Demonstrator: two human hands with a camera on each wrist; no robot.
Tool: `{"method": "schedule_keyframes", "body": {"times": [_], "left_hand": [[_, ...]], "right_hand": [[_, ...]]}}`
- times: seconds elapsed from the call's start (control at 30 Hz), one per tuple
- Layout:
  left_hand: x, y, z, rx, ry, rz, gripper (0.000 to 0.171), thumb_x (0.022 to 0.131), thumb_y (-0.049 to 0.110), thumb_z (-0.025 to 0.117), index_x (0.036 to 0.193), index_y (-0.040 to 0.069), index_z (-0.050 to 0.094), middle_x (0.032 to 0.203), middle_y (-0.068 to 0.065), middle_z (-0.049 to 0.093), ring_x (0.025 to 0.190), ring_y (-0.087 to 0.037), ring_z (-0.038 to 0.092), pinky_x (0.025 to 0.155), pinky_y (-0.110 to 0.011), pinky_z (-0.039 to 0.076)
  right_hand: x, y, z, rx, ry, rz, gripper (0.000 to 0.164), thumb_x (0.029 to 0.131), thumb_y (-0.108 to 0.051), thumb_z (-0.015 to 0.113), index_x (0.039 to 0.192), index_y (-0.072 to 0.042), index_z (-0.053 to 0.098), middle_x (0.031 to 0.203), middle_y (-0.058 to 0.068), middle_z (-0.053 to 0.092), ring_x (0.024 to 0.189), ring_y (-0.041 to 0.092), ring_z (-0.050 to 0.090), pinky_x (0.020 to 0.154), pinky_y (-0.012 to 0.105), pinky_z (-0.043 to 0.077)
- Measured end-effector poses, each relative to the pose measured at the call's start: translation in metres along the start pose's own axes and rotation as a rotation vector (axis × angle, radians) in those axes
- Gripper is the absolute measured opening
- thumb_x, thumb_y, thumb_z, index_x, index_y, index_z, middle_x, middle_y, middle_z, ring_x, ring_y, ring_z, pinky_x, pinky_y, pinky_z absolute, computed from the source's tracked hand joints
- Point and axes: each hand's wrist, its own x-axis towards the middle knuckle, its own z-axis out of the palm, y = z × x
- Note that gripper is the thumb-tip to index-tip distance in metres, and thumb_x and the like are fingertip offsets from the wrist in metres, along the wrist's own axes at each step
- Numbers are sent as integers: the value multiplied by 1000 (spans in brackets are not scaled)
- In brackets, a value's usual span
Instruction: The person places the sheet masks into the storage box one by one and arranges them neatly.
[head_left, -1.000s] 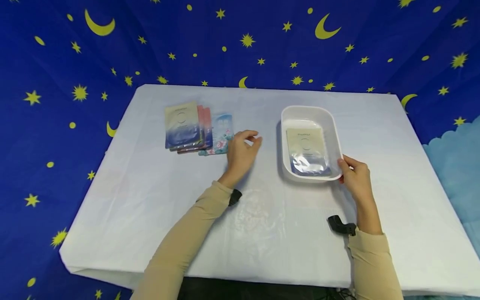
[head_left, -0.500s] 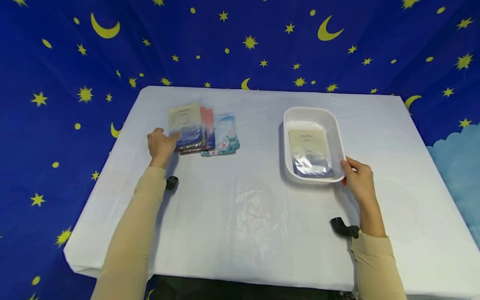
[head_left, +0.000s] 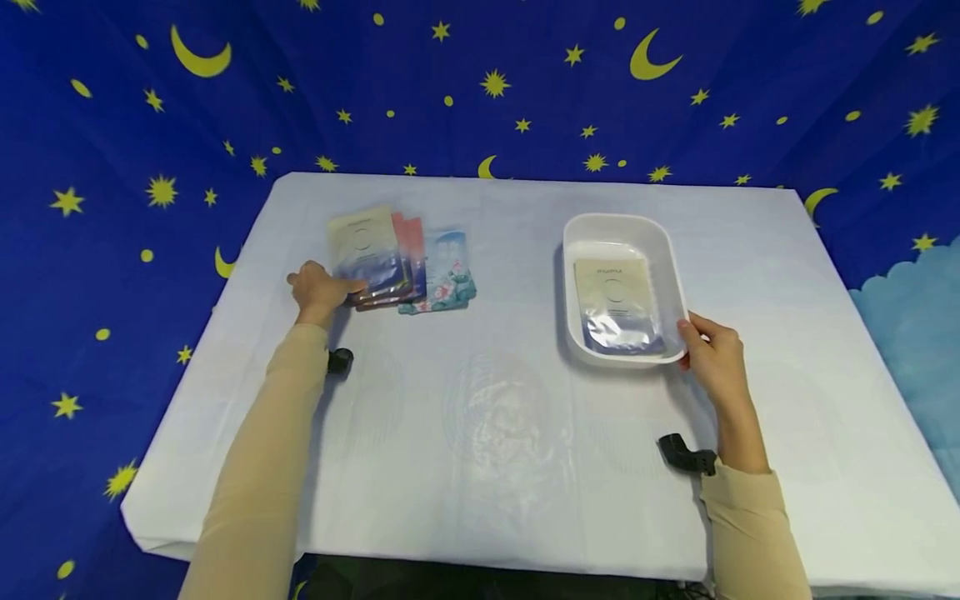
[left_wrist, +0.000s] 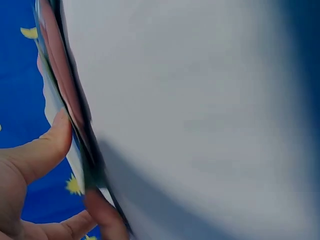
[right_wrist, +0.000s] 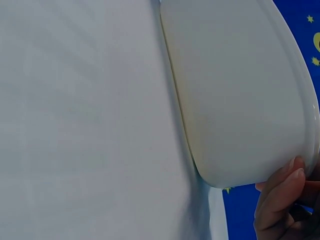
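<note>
Gripping packets (head_left: 367, 254) left-handed, 1 tray (head_left: 622, 360) right-handed.

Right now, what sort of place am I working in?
Probably a staged tabletop recording setup, though the room beyond isn't visible: a blue star-and-moon backdrop surrounds a white-covered table, and a black device is worn at one wrist.

No wording can be read: the print on the pouch (head_left: 617, 293) inside the white tray (head_left: 609, 247) and the stacked pouches (head_left: 363, 250) left of it is too small.
</note>
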Motion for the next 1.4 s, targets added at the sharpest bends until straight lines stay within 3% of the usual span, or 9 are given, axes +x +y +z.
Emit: {"method": "schedule_keyframes", "body": {"times": [0.17, 0.3, 0.47, 0.67, 0.97, 1.03, 1.2, 1.23, 1.4], "left_hand": [[6, -8, -8, -86, 6, -56, 44, 70, 25, 74, 98, -6, 59, 83, -10, 60, 85, -26, 52, 85, -37, 42], [11, -10, -14, -320, -69, -184, 39, 73, 11, 70, 105, -7, 58, 49, 7, 54, 49, -5, 56, 67, -26, 52], [11, -10, -19, -679, -146, -298, 46, 77, -10, 54, 121, -11, 41, 80, -8, 56, 46, -9, 61, 62, -19, 53], [7, -5, -14, -798, -86, -193, 30, 77, -13, 46, 105, -11, 53, 111, -20, 45, 57, -15, 66, 64, -20, 53], [20, 28, 8, -982, -73, -64, 21, 77, -10, 57, 97, -2, 58, 112, -15, 51, 71, -25, 67, 64, -27, 54], [15, 41, 13, -1010, -102, -23, 21, 78, -7, 59, 98, -1, 59, 106, -15, 54, 72, -26, 67, 65, -29, 54], [-31, 88, 13, -1033, -190, 86, 21, 81, -7, 56, 103, -5, 56, 95, -22, 56, 74, -32, 66, 69, -32, 54], [-31, 91, 19, -1082, -234, 113, 19, 81, -7, 56, 100, -5, 57, 90, -20, 56, 70, -30, 66, 65, -30, 55], [-82, 129, 16, -1033, -305, 178, 17, 83, -6, 53, 100, -8, 55, 85, -20, 55, 68, -27, 66, 66, -30, 54]], "right_hand": [[0, 0, 1, -3, 3, 0, 40, 91, -29, 46, 119, -2, 56, 59, 3, 55, 39, 5, 49, 38, 21, 42], [1, 0, 1, 15, 20, 7, 39, 91, -28, 47, 118, -2, 57, 59, 5, 56, 38, 5, 49, 36, 26, 41], [1, 3, 2, 30, 15, 7, 39, 91, -27, 47, 118, 0, 56, 61, 9, 57, 38, 5, 48, 35, 26, 41], [2, 3, 2, 32, 15, -3, 40, 91, -28, 48, 118, 0, 56, 63, 13, 59, 39, 4, 49, 37, 21, 42], [0, 1, -2, 40, 3, -17, 40, 91, -28, 47, 120, 0, 55, 61, 10, 58, 39, 3, 49, 37, 19, 41], [1, 2, -2, 45, 6, -15, 40, 91, -27, 47, 119, 0, 55, 61, 9, 58, 39, 3, 49, 37, 20, 42], [1, 3, 0, 69, 21, 12, 40, 90, -28, 49, 118, 1, 56, 61, 4, 57, 39, 4, 49, 35, 31, 43], [1, 2, 0, 71, 21, 11, 40, 90, -27, 49, 118, 1, 56, 60, 3, 56, 39, 4, 49, 35, 32, 43], [1, 2, -1, 50, 9, -25, 39, 91, -27, 48, 118, 0, 56, 58, 3, 56, 39, 3, 49, 37, 20, 42]]}}
